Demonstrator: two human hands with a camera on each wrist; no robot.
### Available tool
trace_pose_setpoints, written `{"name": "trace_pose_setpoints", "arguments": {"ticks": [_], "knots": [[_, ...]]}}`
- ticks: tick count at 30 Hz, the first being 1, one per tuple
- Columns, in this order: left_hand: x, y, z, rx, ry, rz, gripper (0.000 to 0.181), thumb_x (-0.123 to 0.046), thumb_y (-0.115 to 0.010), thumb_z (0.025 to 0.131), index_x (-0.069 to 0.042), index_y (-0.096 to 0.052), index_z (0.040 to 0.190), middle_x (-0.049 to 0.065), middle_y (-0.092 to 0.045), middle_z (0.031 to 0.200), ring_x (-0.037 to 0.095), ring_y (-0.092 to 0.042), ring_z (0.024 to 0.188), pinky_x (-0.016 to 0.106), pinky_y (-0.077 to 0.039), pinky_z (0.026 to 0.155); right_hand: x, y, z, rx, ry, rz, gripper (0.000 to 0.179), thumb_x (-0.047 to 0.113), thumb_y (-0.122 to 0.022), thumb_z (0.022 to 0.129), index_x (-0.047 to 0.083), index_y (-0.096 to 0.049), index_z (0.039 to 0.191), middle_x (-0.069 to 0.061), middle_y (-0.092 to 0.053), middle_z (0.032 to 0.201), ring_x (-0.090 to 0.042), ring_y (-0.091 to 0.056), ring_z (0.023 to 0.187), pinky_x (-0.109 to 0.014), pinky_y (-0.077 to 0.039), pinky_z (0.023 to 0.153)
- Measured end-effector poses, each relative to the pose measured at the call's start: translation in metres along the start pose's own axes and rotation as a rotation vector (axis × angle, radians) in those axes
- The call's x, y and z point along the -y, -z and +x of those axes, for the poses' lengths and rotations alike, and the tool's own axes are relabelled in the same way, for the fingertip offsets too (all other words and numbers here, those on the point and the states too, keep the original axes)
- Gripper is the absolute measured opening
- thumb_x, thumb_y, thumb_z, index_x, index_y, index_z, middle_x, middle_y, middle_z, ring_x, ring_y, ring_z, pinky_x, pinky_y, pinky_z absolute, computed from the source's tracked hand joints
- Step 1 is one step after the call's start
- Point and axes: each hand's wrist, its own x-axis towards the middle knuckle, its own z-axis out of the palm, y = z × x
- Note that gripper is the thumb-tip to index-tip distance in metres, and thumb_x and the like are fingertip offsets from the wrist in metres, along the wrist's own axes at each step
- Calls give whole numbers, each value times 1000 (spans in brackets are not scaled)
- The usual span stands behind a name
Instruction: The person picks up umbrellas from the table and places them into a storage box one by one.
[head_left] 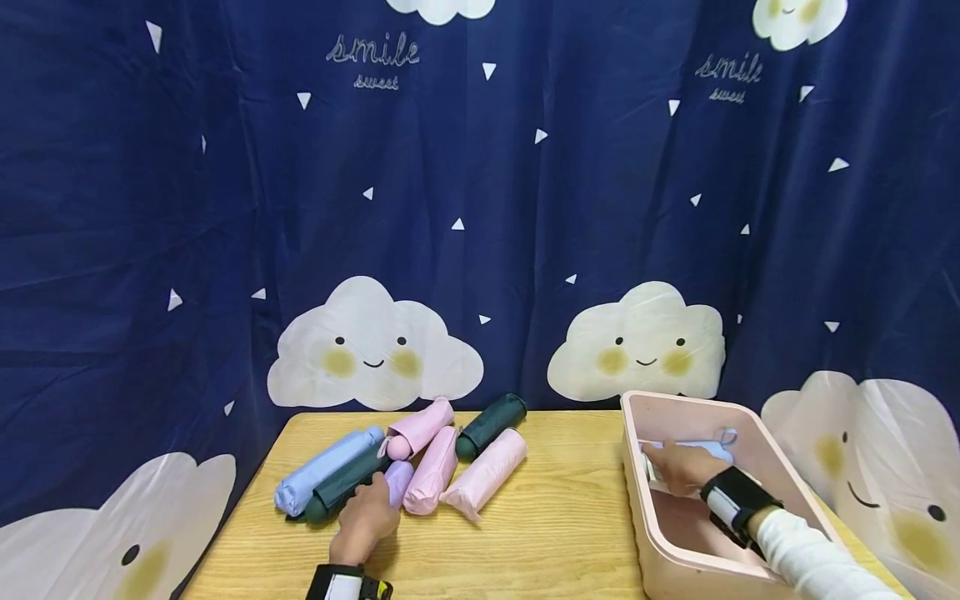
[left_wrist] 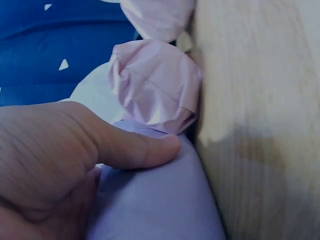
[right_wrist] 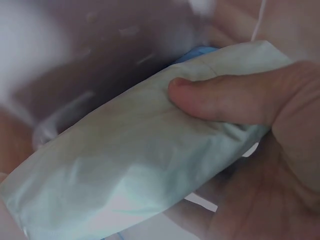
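My left hand [head_left: 367,518] is at the near side of a group of folded umbrellas on the table. It grips a purple folded umbrella [left_wrist: 160,200], thumb laid across the top and the other fingers mostly hidden at its side. Against the far end of the purple one is a pink folded umbrella [left_wrist: 155,85]. Inside the pink bin [head_left: 690,417], my right hand [head_left: 678,468] holds a pale green folded umbrella [right_wrist: 115,160], thumb over it and fingers underneath. A light blue folded umbrella [head_left: 714,448] with a strap loop lies in the bin just beyond that hand.
Left of the purple umbrella lie a blue umbrella [head_left: 326,468] and a dark green umbrella [head_left: 348,482]. Pink umbrellas and another dark green umbrella [head_left: 491,427] lie to its right and behind. A navy curtain [head_left: 495,250] hangs along the wooden table's [head_left: 555,517] back edge.
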Motion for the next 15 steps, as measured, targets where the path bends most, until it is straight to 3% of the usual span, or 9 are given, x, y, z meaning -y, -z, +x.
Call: {"name": "trace_pose_setpoints", "arguments": {"ticks": [2,4,9,15], "knots": [[-1,4,-2,21,-1,-15,40,-8,-61,75,10,-45,107,27,-52,83,42,-55,76,55,-42,60,2,1,0,-46,-116,346,24,-4,-49,71,10,-44,90,-19,-54,76,-18,-44,50,-25,-35,45],[-1,8,-3,38,-10,-26,44,-10,-62,76,11,-45,110,27,-53,86,40,-55,76,54,-42,61,4,3,-1,-69,-150,434,21,-3,-51,74,11,-43,87,-15,-49,71,-18,-43,48,-28,-36,42],[-4,21,-6,66,-49,-80,49,-13,-62,76,13,-43,114,24,-56,88,34,-55,73,50,-44,61,4,4,-1,-119,-204,513,20,0,-56,80,14,-41,82,-9,-40,68,-18,-41,45,-29,-35,38],[-12,36,-10,63,-85,-129,55,-10,-62,75,14,-39,118,26,-55,92,32,-53,73,48,-44,62,2,7,0,-63,-231,511,22,1,-56,77,14,-39,80,-9,-37,68,-17,-38,43,-27,-32,38]]}}
